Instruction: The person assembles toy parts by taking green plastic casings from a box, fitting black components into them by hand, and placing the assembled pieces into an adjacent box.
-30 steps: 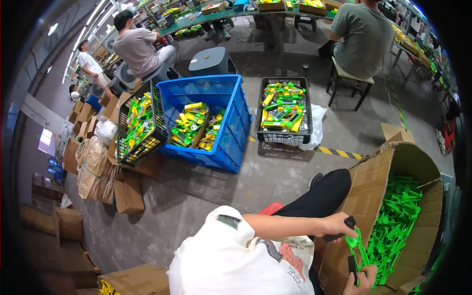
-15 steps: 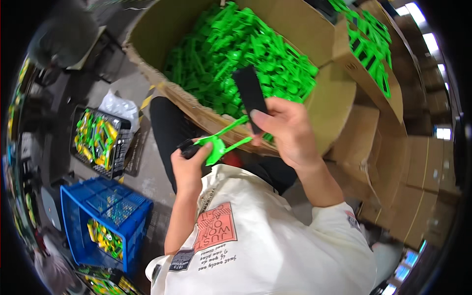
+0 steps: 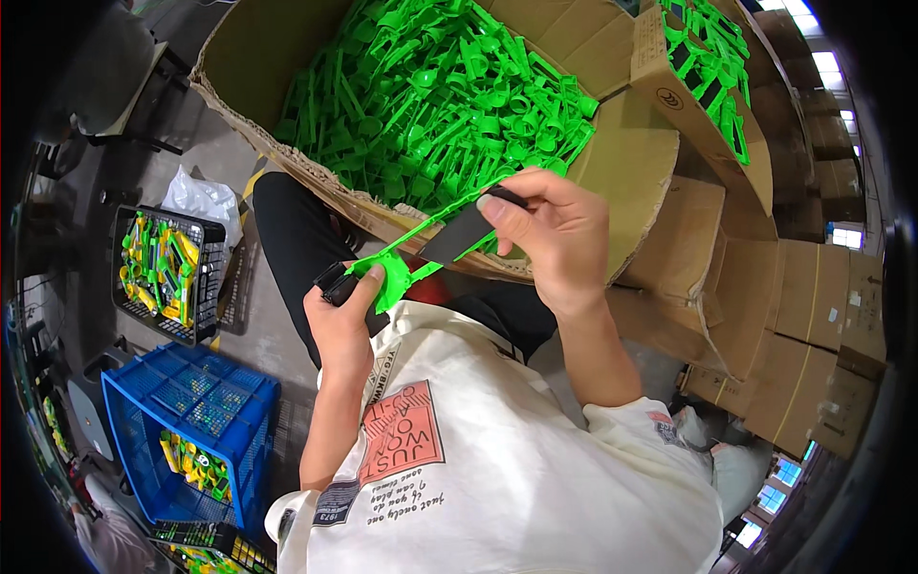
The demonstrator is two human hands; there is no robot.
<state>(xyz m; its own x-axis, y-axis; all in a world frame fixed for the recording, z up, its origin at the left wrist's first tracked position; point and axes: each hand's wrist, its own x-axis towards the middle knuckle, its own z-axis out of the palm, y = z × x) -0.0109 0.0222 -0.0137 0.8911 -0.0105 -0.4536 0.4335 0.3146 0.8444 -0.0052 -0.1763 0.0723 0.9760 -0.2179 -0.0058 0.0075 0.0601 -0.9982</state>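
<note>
My left hand (image 3: 339, 330) is closed on a bright green plastic part (image 3: 390, 279), whose two long thin arms stretch up and to the right. A small black piece (image 3: 334, 283) shows in the same hand, beside the thumb. Between thumb and fingers, my right hand (image 3: 559, 239) pinches a flat black strip (image 3: 455, 236). This strip lies slanted between the green arms, its lower end near the cupped body. Whether it is seated there I cannot tell. The ends of the arms are partly hidden by my right fingers.
Ahead stands a large cardboard carton (image 3: 641, 153) holding a heap of green parts (image 3: 430, 105). Another box (image 3: 669, 100) at the far right holds green and black pieces. On the left are a black basket (image 3: 206, 230) and a blue crate (image 3: 253, 411) with yellow-green pieces.
The black strip has swung down from nearly upright above the green part to a slant between its arms. My right hand has moved slightly up.
</note>
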